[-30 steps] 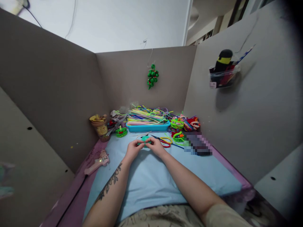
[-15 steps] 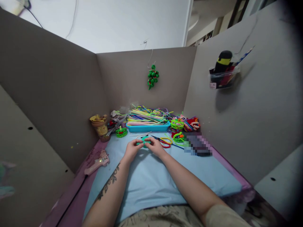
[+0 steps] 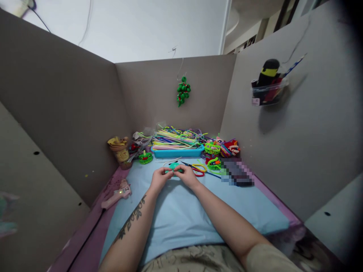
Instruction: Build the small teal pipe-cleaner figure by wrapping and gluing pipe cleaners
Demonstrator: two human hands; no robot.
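Observation:
Between the fingertips of both hands is a small teal piece of craft work (image 3: 174, 165), fuzzy like pipe cleaner; its exact form is partly hidden by fingers. My left hand (image 3: 160, 178) pinches its left side, and my right hand (image 3: 185, 175) pinches its right side, the thumbs nearly meeting. Just right of my right hand lie scissors (image 3: 200, 170) with red and yellow handles, blades pointing left. A pale pipe cleaner (image 3: 172, 161) rests on the blue cloth (image 3: 181, 215) beyond my hands.
A blue tray (image 3: 178, 153) heaped with pipe cleaners stands at the back. Green pipe-cleaner figures (image 3: 145, 157) sit beside it. A pink glue gun (image 3: 117, 196) with a cord lies left, below a cup (image 3: 119, 149). At right is a dark, blurred-out flat object (image 3: 241, 175). Panels (image 3: 283, 151) enclose the table.
My fingertips have shifted slightly on the teal piece, drawing closer together at its near edge, so more of its top shows. Nothing else has visibly moved.

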